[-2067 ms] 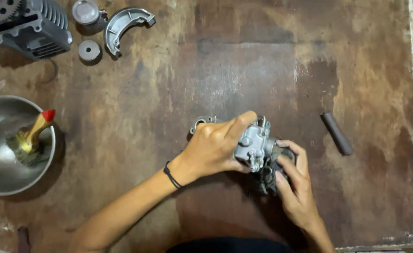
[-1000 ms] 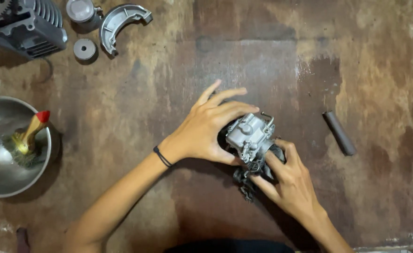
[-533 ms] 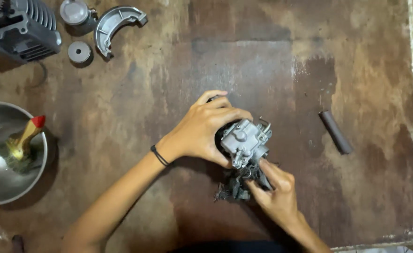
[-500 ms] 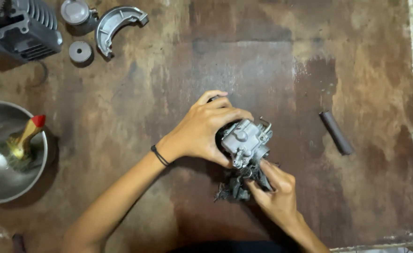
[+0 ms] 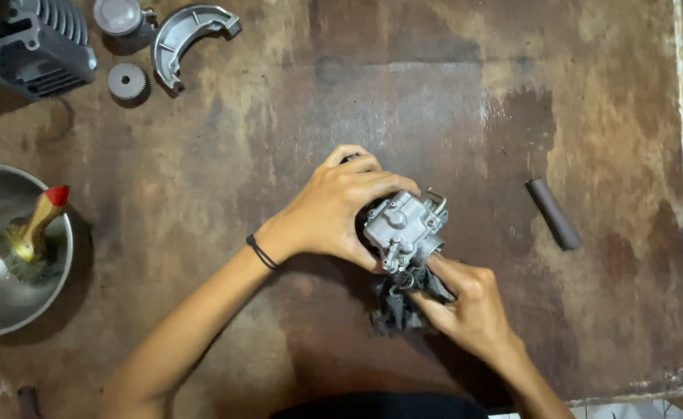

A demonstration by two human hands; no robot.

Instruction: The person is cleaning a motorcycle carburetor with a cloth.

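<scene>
1. Carburetor (image 5: 403, 229) is the centre of it all, a small grey cast-metal body held just above the middle of the stained wooden table (image 5: 434, 93), so both hands can get round it
2. Far left first: a steel bowl (image 5: 0, 310) sits at the table edge with a brush (image 5: 35, 229) standing in it, red-tipped handle up, parked within reach but well apart from the work
3. Up in the top left corner, a finned engine cylinder (image 5: 31, 46), a small gear (image 5: 127, 81) and a curved brake shoe (image 5: 186, 35) lie set aside, out of the way
4. Now the left hand (image 5: 333, 213): fingers curled over the carburetor's left side and top, clamped on it, steadying the body; my guess is it holds firm so the other hand can rub
5. Right hand (image 5: 469, 310) comes in from below, fingers pinched together on a dark rag (image 5: 395, 306) that is pressed to the carburetor's underside
6. Orientation: the flat cap faces up at the camera, the long axis runs roughly lower left to upper right, and a thin brass pipe (image 5: 437, 198) pokes toward the upper right
7. Furthest right, a short dark tube (image 5: 553, 213) lies alone on the table, slanted
</scene>
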